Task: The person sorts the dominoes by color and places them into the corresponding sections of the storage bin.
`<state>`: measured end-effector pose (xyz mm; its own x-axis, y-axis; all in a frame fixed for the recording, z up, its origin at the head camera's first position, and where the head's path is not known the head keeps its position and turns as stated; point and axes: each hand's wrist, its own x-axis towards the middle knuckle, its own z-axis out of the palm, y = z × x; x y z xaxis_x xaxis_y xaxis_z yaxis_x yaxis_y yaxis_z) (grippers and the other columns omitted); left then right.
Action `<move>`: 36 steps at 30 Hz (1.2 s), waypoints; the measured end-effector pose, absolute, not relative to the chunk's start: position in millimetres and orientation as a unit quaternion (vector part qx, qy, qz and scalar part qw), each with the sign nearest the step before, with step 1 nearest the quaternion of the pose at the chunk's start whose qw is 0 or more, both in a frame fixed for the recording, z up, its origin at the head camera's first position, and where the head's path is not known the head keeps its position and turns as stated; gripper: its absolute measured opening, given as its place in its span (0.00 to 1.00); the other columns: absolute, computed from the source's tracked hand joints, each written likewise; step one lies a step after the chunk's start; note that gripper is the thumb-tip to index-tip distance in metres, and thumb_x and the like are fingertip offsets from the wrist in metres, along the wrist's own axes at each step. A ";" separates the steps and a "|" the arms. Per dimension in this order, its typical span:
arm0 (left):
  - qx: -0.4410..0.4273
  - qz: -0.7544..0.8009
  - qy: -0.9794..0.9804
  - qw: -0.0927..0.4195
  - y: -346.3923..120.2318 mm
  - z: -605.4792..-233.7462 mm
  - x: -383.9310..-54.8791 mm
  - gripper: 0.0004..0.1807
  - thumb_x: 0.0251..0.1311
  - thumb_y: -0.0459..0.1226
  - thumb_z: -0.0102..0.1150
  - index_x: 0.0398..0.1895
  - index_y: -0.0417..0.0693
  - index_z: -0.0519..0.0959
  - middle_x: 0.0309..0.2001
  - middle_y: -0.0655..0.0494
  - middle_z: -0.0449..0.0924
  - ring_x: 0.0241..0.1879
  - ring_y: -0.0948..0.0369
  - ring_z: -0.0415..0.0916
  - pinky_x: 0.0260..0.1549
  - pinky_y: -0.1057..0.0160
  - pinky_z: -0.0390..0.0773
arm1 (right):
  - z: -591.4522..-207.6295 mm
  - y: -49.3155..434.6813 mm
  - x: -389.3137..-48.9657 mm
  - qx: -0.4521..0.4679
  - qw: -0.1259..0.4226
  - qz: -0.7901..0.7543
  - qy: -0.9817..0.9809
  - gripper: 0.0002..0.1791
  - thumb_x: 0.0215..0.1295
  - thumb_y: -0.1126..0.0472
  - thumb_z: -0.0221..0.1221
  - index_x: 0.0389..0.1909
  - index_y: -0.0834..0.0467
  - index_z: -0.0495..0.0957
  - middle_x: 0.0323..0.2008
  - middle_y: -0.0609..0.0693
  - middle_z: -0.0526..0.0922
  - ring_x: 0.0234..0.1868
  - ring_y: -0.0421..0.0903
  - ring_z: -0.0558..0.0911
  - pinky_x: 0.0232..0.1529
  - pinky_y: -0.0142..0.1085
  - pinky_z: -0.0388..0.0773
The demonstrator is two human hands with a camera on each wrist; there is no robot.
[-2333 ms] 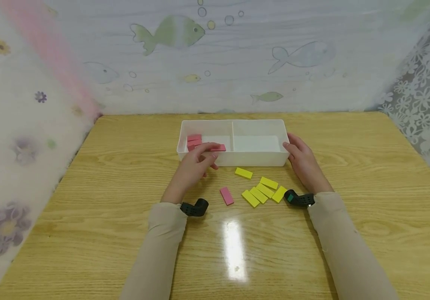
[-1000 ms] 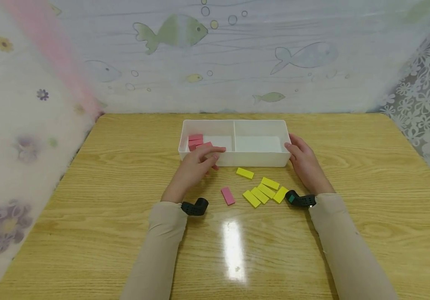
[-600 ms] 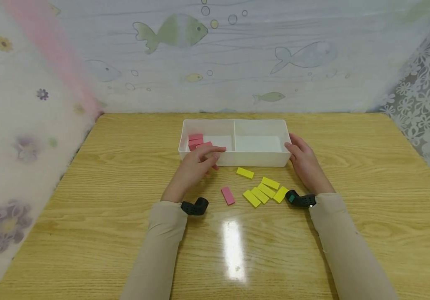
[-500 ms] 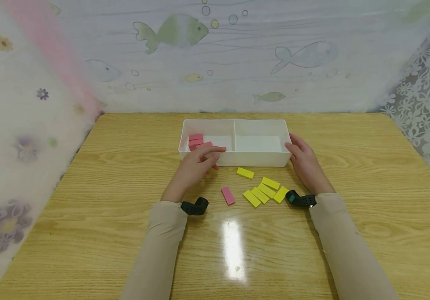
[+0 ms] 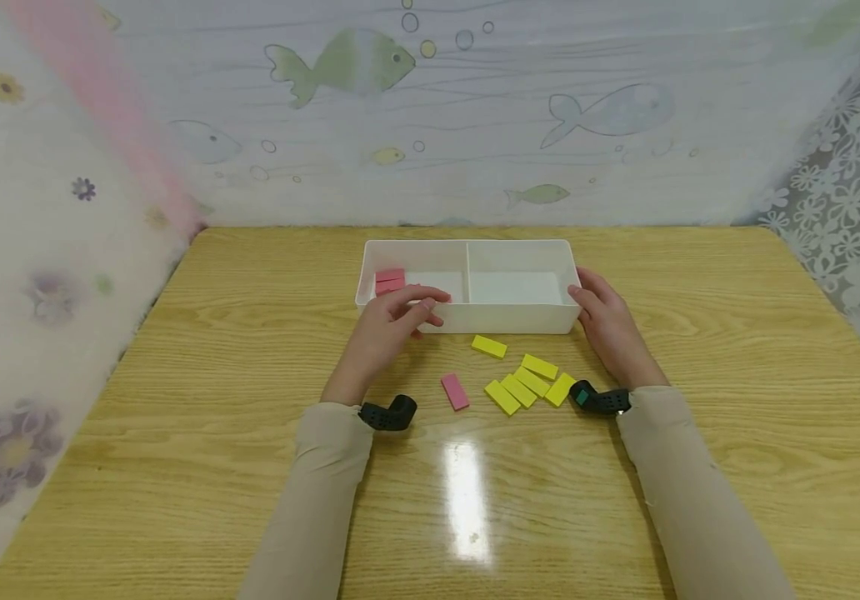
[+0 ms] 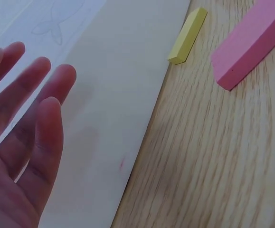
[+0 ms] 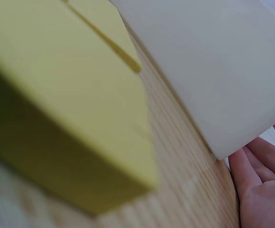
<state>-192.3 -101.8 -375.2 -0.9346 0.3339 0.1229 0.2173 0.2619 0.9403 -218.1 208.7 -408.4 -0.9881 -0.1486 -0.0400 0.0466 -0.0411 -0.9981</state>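
Note:
A white two-compartment box [image 5: 505,320] stands on the wooden table. My left hand [image 5: 379,335] hovers at its front wall, fingertips over the rim of the left compartment. In the left wrist view these fingers are loosely bent and bare, with nothing between them. Several pink blocks [image 5: 390,276] lie in that compartment, partly hidden behind the hand. My right hand [image 5: 612,335] holds the box's right end, thumb at the rim and fingers along the outside. One pink block [image 5: 455,392] lies on the table between my wrists.
Several yellow blocks [image 5: 502,398] lie in front of the box, close to my right wrist, and one yellow block [image 5: 489,347] sits nearer its front wall. Behind the table [image 5: 175,333] rises a wall [image 5: 475,125] with fish drawings.
My left hand has risen slightly and its fingers bend more, now covering more of the pink blocks in the box. The right hand, the box and the blocks on the table stay put.

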 end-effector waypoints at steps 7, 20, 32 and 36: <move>0.199 0.583 0.785 0.057 -101.5 -377.4 -193.2 0.16 0.61 0.48 0.48 0.47 0.53 0.77 0.42 0.59 0.78 0.38 0.60 0.77 0.38 0.54 0.74 | -409.9 208.6 -217.6 -0.043 0.065 -0.724 0.685 0.32 0.67 0.52 0.47 0.68 0.56 0.48 0.67 0.50 0.47 0.66 0.45 0.51 0.64 0.40 0.46; 0.198 0.554 0.803 0.088 -100.7 -379.6 -192.0 0.14 0.62 0.46 0.48 0.47 0.55 0.76 0.39 0.58 0.79 0.37 0.60 0.77 0.36 0.51 0.73 | -409.7 208.6 -216.5 -0.045 0.064 -0.714 0.696 0.32 0.66 0.50 0.47 0.67 0.56 0.49 0.67 0.50 0.48 0.65 0.43 0.52 0.64 0.40 0.47; 0.195 0.467 0.853 0.128 -100.3 -381.6 -191.8 0.12 0.62 0.43 0.49 0.45 0.53 0.77 0.33 0.55 0.79 0.34 0.59 0.75 0.29 0.60 0.74 | -411.1 208.7 -216.0 -0.040 0.065 -0.716 0.693 0.33 0.66 0.50 0.47 0.67 0.55 0.49 0.67 0.49 0.48 0.64 0.42 0.53 0.64 0.39 0.47; 0.204 0.462 0.853 0.134 -100.2 -382.5 -192.5 0.12 0.62 0.41 0.48 0.44 0.50 0.77 0.31 0.54 0.78 0.31 0.56 0.74 0.26 0.59 0.75 | -410.3 208.5 -216.9 -0.041 0.064 -0.718 0.692 0.33 0.66 0.50 0.48 0.67 0.55 0.49 0.67 0.50 0.48 0.65 0.42 0.52 0.64 0.39 0.47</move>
<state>-192.5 -100.2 -382.5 -0.8806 0.4722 -0.0393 0.2248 0.4894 0.8426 -216.9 208.5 -410.3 -0.9885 -0.1481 -0.0300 0.0356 -0.0350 -0.9988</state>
